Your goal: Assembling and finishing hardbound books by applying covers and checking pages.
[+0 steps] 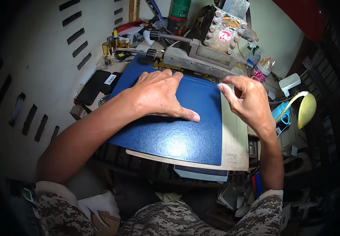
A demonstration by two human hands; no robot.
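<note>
A large dark-blue hardcover (pixel 177 137), like a book cover, lies in front of me on a sheet of tan board (pixel 235 145). My left hand (pixel 158 94) rests on its upper part, thumb stretched out to the right and fingers reaching toward the press. Just past the cover's right edge, my right hand (pixel 248 98) is raised over the tan board. Its fingers are curled, thumb and forefinger tips close together; whatever may be between them is too small to make out. The metal press (pixel 201 57) stands across the cover's far edge, with gold-coloured foil (pixel 170 67) beneath its bar.
A black phone (pixel 94 87) lies left of the cover. Small bottles (pixel 109 47) crowd the back left. To the right are a pink container (pixel 262 69), a white adapter (pixel 289 83), a blue cup (pixel 282 113) and a yellow-green lamp (pixel 307 110). A slotted wall (pixel 40 51) rises at left.
</note>
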